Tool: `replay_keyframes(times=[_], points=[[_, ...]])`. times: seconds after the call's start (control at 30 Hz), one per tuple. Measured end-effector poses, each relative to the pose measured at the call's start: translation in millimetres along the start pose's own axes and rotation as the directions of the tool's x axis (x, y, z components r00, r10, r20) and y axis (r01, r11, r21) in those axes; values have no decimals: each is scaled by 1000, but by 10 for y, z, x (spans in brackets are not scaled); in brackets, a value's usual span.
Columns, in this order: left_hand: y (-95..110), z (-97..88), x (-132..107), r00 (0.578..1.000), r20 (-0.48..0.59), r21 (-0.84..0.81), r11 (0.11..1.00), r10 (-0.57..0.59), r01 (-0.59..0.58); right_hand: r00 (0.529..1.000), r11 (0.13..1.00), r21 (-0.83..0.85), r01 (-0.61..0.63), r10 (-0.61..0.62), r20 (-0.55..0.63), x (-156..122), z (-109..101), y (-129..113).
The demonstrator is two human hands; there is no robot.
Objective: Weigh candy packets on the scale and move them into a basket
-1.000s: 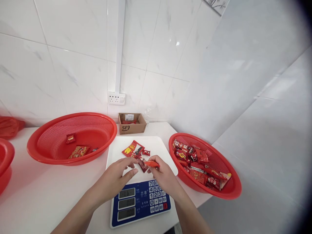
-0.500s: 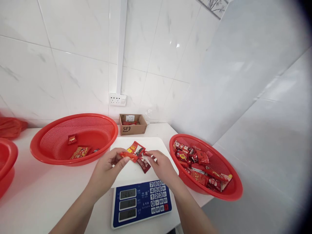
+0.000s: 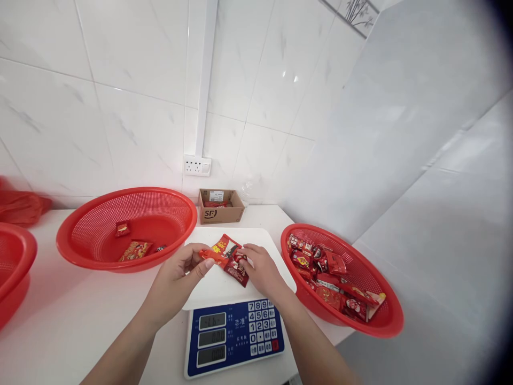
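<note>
My left hand is closed, with thumb and fingers pinching a small orange-red plastic packet. My right hand has its fingers curled and its fingertips at the edge of a dark red snack packet. Beside that packet, a brighter red snack packet with yellow lettering lies partly behind the orange-red one. All of these are over the white weighing plate of a digital scale. The scale's blue panel, with displays and number keys, faces me.
To the right stands a red basket holding several red snack packets. Another red basket at the left holds a few packets. A third basket is cut off at the left edge. A cardboard box sits against the wall.
My right hand has let its fingertips leave the orange-red packet and curled them down onto the dark red packet. The left hand keeps its hold. The view has shifted slightly.
</note>
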State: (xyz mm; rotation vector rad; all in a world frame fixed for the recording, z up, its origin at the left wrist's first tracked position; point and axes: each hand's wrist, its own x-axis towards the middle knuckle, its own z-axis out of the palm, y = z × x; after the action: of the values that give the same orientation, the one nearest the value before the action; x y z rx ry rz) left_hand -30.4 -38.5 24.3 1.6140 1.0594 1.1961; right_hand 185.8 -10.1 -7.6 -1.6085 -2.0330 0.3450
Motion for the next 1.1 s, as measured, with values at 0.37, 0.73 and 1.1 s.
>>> replay_keyframes(times=[0.37, 0.73, 1.1], points=[[36, 4, -4, 1000, 11, 4, 1000, 16, -16, 919, 971, -155, 180, -110, 378, 90, 188, -122], [48, -18, -20, 999, 34, 16, 1000, 24, -25, 973, 985, -113, -127, 145, 177, 95, 84, -2], [23, -13, -12, 998, 58, 32, 999, 3, -5, 995, 968, -233, -96, 94, -21, -159, -38, 60]])
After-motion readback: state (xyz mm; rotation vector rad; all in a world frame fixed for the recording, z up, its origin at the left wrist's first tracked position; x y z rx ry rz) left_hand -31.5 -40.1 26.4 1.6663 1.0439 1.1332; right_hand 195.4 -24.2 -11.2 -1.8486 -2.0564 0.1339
